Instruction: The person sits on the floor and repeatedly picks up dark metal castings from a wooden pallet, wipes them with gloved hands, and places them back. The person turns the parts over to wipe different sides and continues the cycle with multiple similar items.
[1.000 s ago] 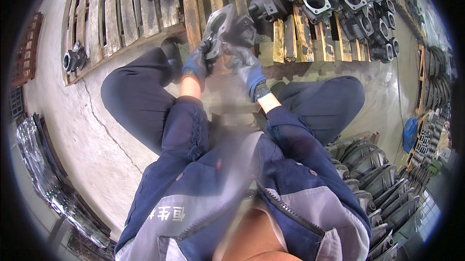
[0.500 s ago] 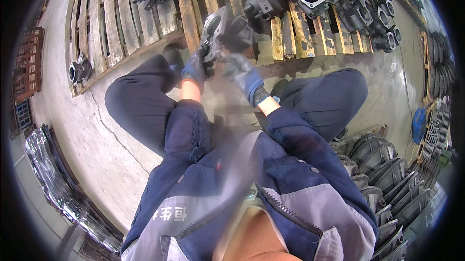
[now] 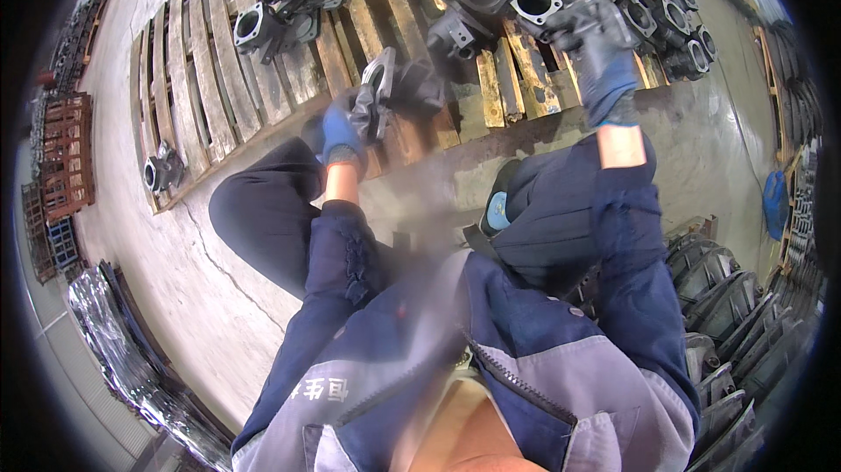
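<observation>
My left hand (image 3: 343,129), in a blue and dark grey work glove, is closed on the rim of a dark metal casting (image 3: 417,87) with a flanged opening. The casting is tilted, with its flange to the left and its blurred body to the right, at the near edge of the wooden pallet. My right hand (image 3: 604,56), gloved alike, is stretched out over the castings at the back right. Motion smears its fingers. A pale, shiny bit shows above them, but I cannot make out what it is. Nearest to this hand is a casting with a square flange (image 3: 536,2).
More castings (image 3: 250,27) sit on the left part of the pallet (image 3: 206,78). A small one (image 3: 163,169) lies at its left corner. Several ribbed metal parts (image 3: 718,297) stand in a row at my right. Shiny wrapped material (image 3: 131,367) lies at the lower left.
My right hand has left the held casting and moved right and away, over the other castings. My left hand still holds its casting, now slightly lower in the view. The view has shifted a little.
</observation>
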